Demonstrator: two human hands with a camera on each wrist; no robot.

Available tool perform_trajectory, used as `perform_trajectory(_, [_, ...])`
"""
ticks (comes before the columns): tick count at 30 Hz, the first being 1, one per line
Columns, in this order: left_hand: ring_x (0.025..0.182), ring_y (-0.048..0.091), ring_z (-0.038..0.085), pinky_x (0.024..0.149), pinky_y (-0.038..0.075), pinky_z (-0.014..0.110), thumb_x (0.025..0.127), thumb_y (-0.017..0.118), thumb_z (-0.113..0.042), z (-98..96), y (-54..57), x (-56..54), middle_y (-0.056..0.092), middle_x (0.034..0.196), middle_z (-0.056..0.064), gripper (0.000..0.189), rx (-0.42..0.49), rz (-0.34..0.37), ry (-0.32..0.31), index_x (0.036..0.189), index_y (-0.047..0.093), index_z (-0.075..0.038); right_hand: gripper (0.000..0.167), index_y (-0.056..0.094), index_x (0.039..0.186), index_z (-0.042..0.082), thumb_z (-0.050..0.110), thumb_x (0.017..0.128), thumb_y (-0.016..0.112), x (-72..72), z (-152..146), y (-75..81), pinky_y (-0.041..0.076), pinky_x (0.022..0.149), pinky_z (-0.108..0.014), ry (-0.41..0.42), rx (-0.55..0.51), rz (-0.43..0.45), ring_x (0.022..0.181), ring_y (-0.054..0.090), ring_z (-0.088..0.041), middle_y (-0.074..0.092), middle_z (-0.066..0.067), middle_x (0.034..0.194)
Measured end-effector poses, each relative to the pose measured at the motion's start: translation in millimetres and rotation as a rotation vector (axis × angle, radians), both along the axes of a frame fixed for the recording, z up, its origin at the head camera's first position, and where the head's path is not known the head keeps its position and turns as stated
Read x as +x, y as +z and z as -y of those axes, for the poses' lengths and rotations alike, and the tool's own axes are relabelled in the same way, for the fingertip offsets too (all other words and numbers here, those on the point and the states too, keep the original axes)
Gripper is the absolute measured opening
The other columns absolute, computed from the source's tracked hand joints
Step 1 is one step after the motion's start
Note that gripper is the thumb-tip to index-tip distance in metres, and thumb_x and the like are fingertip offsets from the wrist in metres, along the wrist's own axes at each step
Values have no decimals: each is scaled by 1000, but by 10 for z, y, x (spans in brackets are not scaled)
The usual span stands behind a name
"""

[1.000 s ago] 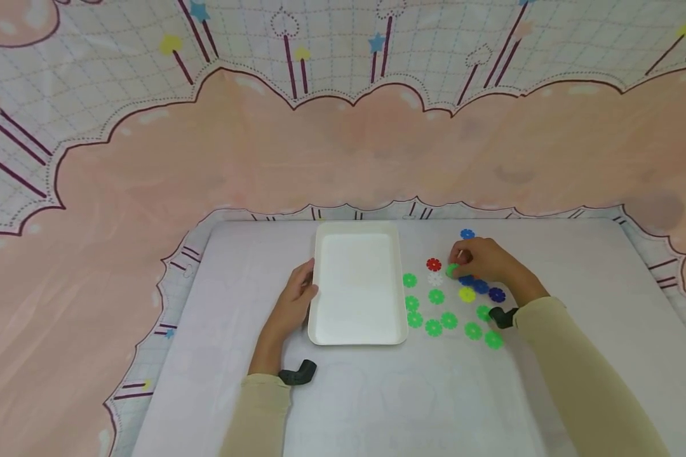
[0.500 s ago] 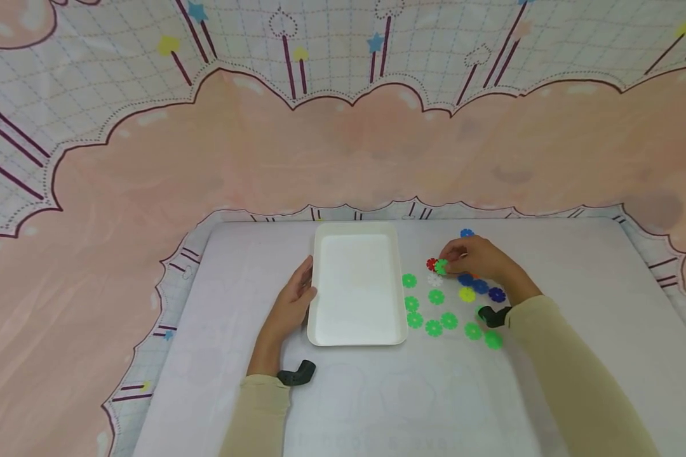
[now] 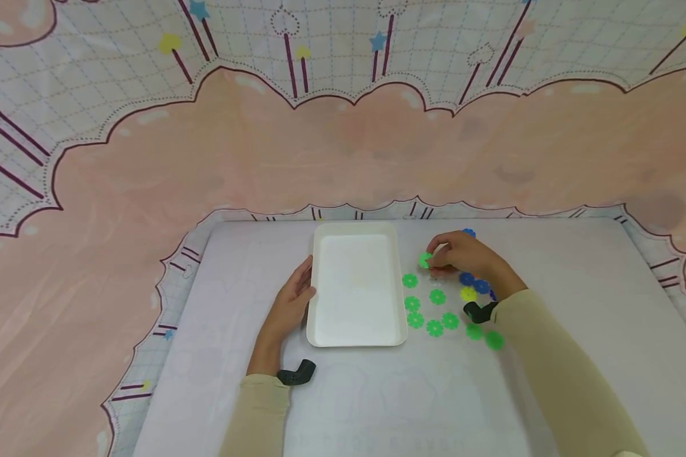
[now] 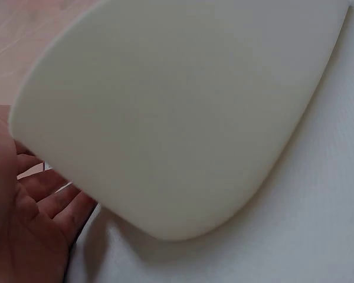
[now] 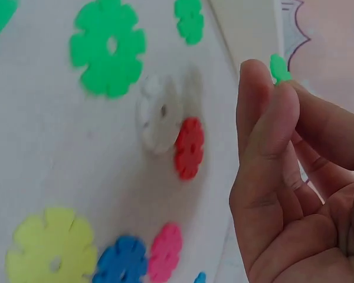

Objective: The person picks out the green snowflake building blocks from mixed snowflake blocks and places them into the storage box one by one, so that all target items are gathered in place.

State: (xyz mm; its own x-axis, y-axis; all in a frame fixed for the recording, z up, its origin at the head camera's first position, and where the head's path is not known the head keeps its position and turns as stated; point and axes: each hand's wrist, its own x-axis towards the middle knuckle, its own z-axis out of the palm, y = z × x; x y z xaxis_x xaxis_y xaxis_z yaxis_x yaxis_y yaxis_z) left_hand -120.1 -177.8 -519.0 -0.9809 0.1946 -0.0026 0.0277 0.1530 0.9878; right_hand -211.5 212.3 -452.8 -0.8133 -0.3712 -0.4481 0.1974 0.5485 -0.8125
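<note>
My left hand point(image 3: 288, 303) grips the left edge of a white rectangular tray point(image 3: 356, 289), thumb at the rim and fingers beneath. In the left wrist view the tray's side point(image 4: 165, 130) hides part of those fingers. Between thumb and fingertips, my right hand point(image 3: 467, 255) pinches a green flower-shaped plastic disc point(image 3: 425, 260), held above the table just right of the tray. The right wrist view shows only a sliver of this green disc point(image 5: 278, 68). Below it lie a red disc point(image 5: 189, 148) and a clear whitish disc point(image 5: 157, 117), both mostly covered by the hand in the head view.
Several green discs point(image 3: 437, 296) lie right of the tray. Blue discs point(image 3: 481, 287), a yellow disc point(image 3: 468, 294) and a pink disc point(image 5: 165, 252) lie under or near my right hand. A white cloth point(image 3: 343, 406) covers the table; a patterned curtain point(image 3: 343, 152) hangs behind.
The green disc, pinched in my right hand, has travelled left from the blue discs, past the red one, toward the tray. My left hand and the tray have stayed almost still.
</note>
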Motion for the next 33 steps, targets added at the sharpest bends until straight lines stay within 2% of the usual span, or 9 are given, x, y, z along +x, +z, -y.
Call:
perform_trajectory(5, [154,32,22,125,29,49,105,45,-3,-7,15,10,33,167,2,61,-42,43,30,162,30,-20,31,63,119,0,18,96,71,-2,158,63,62,80,-35,10,-5,-37,83,73,-28,75,-15,96])
perform_trajectory(9, [152,36,23,122,33,52,106,46,-6,-4,10,13,37,164,3,60,-51,68,38,161,32,-25,32,63,119,0,19,95,72,-2,278,100,61,80,-37,-14,-8,-47,83,71,-29,73,-16,98])
perform_trajectory(14, [149,39,28,119,37,55,104,45,-4,-4,5,17,39,163,7,61,-40,64,22,161,32,-23,30,63,116,4,21,94,73,-5,462,133,58,69,-35,-68,-41,-35,78,71,-25,74,-12,94])
perform_trajectory(20, [146,42,35,112,43,58,104,45,-5,-1,18,27,29,167,4,62,-64,79,22,161,30,-24,28,63,116,3,15,93,74,-16,763,150,63,77,-36,-143,-140,24,88,74,-34,74,-22,104])
perform_trajectory(25, [141,46,38,110,45,59,103,45,-4,6,40,30,25,166,1,62,-93,84,15,161,31,-23,25,63,115,4,13,94,73,-5,1022,171,63,81,-34,-198,-158,41,91,74,-30,72,-18,106])
perform_trajectory(29, [139,47,38,110,44,58,102,45,-3,8,45,27,26,163,3,62,-86,81,9,160,32,-21,23,65,113,5,13,93,72,4,1208,177,61,86,-36,-197,-157,19,95,71,-29,72,-17,106])
perform_trajectory(33, [147,37,35,115,39,59,102,45,-1,5,39,22,25,165,3,61,-69,82,4,160,33,-17,22,66,114,8,16,94,71,17,1375,172,56,90,-39,-186,-117,-5,100,68,-29,73,-14,106])
